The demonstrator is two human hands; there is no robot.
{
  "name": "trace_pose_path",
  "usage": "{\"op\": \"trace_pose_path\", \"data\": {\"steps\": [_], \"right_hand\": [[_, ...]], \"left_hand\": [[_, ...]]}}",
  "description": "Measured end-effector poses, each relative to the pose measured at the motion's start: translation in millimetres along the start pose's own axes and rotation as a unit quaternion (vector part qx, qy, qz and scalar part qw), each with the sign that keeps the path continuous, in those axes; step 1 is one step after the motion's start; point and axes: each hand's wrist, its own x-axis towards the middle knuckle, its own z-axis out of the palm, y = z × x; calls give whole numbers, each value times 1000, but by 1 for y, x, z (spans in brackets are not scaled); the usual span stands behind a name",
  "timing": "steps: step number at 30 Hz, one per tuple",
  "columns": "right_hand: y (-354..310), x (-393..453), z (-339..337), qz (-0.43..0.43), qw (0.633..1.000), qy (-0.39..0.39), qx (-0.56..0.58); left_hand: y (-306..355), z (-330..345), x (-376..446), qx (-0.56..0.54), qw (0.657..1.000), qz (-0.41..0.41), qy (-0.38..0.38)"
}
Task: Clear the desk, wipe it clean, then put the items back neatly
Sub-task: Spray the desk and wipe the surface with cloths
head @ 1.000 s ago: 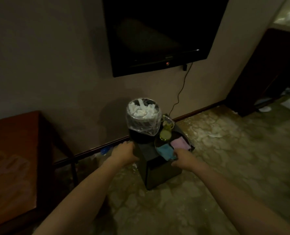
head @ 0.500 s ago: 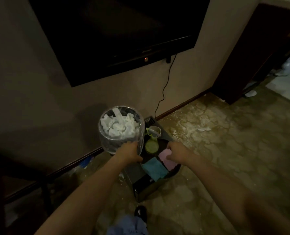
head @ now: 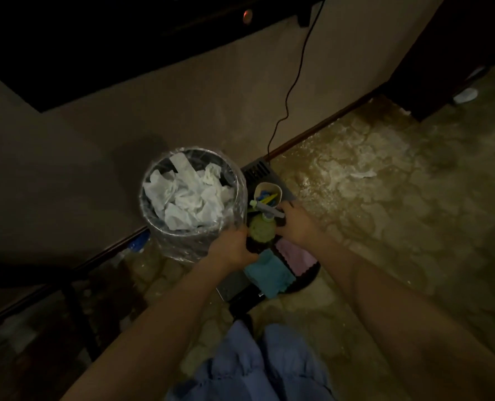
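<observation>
My left hand [head: 231,250] at 9 o'clock of spray bottle [head: 262,231], grip wrapped on its side. Right hand [head: 297,224] at 3 o'clock — grip state, can't tell, too dark. Bottle upright on dark tray [head: 310,274], trash bin [head: 192,201] at 10, blue cloth [head: 269,274] at 6.
</observation>
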Motion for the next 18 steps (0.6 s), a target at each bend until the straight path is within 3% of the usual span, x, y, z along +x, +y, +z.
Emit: {"op": "trace_pose_path", "data": {"steps": [8, 14, 18], "right_hand": [[12, 44, 33, 8, 998, 5, 68], [25, 54, 50, 34, 969, -29, 243], [26, 43, 42, 20, 954, 0, 298]], "left_hand": [[-27, 30, 32, -62, 996, -66, -4], [-35, 51, 42, -68, 993, -100, -2], [-23, 50, 36, -72, 992, -108, 2]]}}
